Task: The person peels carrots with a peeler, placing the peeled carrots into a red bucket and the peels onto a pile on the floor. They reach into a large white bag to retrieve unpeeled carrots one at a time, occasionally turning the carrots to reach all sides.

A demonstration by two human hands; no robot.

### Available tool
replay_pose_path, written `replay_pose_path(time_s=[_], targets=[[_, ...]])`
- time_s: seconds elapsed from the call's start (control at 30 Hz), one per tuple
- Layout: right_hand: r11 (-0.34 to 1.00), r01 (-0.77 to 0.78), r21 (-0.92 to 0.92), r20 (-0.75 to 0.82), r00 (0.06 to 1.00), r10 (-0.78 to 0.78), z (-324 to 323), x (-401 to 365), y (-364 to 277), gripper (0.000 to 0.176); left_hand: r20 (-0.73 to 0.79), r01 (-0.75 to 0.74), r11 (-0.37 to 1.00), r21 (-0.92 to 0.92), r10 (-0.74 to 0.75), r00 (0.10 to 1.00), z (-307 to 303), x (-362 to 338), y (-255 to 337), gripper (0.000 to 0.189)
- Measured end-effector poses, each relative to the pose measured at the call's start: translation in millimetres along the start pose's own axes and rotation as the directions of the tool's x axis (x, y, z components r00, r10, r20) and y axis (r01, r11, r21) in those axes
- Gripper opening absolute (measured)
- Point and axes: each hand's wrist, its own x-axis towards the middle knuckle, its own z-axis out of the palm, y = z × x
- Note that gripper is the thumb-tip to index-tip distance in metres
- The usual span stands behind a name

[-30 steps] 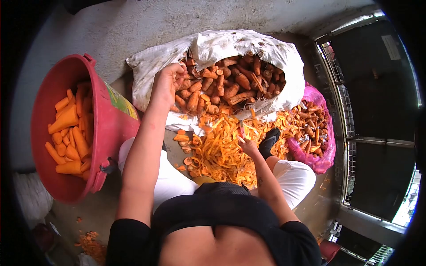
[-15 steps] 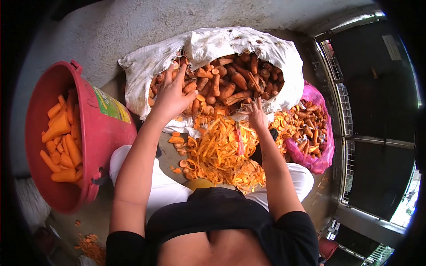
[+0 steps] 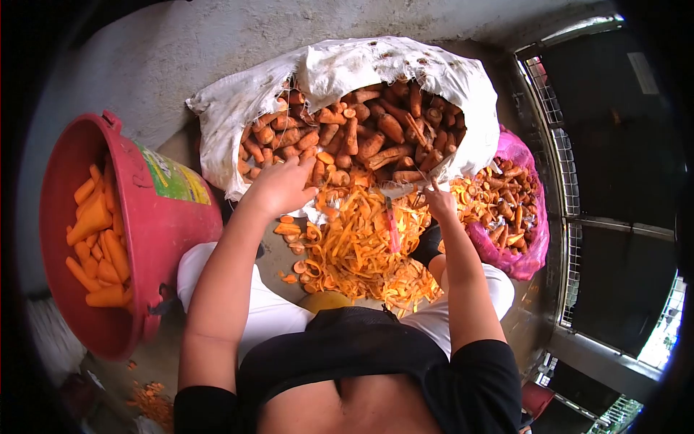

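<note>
My left hand (image 3: 280,189) is over the lower left lip of a white woven sack (image 3: 267,79), its fingers stretched toward unpeeled carrots (image 3: 370,147) and apparently holding nothing. At the sack's lower right edge, my right hand (image 3: 439,204) has its fingers bent in, seemingly pinching the torn lip. The sack lies on its side with a wide opening full of carrots. Between my hands spreads a heap of orange carrot peelings (image 3: 354,242). On this heap rests a tool with a red handle (image 3: 392,230); its far end is hard to make out.
A tilted red bucket (image 3: 173,210) with peeled carrots (image 3: 94,224) stands at my left. To the right sits a pink mesh bag (image 3: 531,264) of carrot pieces. A rough wall (image 3: 217,43) rises behind the sack, and dark panels (image 3: 614,145) line the right side.
My left hand has drawn back from the carrots toward me. My right hand has shifted slightly right and down along the sack's lip, and more carrots show in the opening.
</note>
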Motion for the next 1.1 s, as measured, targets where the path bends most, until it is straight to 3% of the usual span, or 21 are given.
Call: replay_pose_path(time_s=[0.03,0.13,0.17,0.27,0.3,0.4,0.53,0.57,0.67,0.8,1.0,1.1], targets=[[1.0,0.0,0.031,-0.028,1.0,0.001,0.1,-0.4,-0.8,0.043,0.038,0.002,1.0,0.017,-0.003,0.999,-1.4,0.2,1.7,0.061],[0.997,0.06,-0.053,0.114,0.992,-0.054,0.8,7.0,-6.1,0.035,0.002,-0.021,1.0,-0.004,0.021,1.0,-0.6,1.0,3.6,0.058],[0.998,0.047,0.03,0.056,0.997,-0.049,3.1,6.7,-8.4,0.026,0.002,-0.021,1.0,0.001,0.021,1.0,-0.8,1.3,4.0,0.057],[0.99,0.091,0.109,-0.053,0.995,-0.085,-8.1,10.5,-21.1,0.024,0.006,-0.014,1.0,0.012,0.014,1.0,-0.7,2.3,4.8,0.058],[0.985,0.073,0.158,-0.008,0.997,-0.072,-26.2,8.2,-28.6,0.023,0.007,-0.011,1.0,0.015,0.011,1.0,0.6,2.5,4.6,0.06],[0.944,0.136,0.299,-0.25,0.966,-0.06,-34.5,16.0,-42.2,0.018,0.019,-0.004,0.999,0.032,0.004,1.0,3.3,2.9,4.2,0.062],[0.912,0.146,0.384,-0.398,0.917,0.02,-34.9,34.4,-64.3,0.016,0.056,0.0,1.0,0.028,-0.002,0.998,1.2,3.5,6.0,0.062],[0.918,0.174,0.355,-0.361,0.932,-0.037,-35.7,38.6,-65.7,0.02,0.064,0.005,1.0,0.025,-0.007,0.998,0.9,4.4,6.9,0.062],[0.922,0.074,0.379,-0.347,0.935,0.068,-39.6,48.5,-78.0,0.027,0.069,0.004,1.0,0.029,-0.006,0.998,3.3,6.0,7.8,0.061],[0.823,-0.265,0.503,-0.084,0.932,0.351,-32.5,85.5,-74.6,0.035,0.04,-0.018,0.998,0.052,0.016,0.999,10.0,6.6,8.1,0.06],[0.844,-0.371,0.388,0.024,0.919,0.393,-26.8,99.8,-73.1,0.039,0.019,-0.056,0.997,0.061,0.055,0.998,15.9,10.9,6.1,0.059],[0.785,-0.372,0.496,0.021,0.908,0.417,-22.7,103.8,-70.9,0.047,0.007,-0.049,0.998,0.035,0.049,0.999,16.6,12.2,5.8,0.058]])
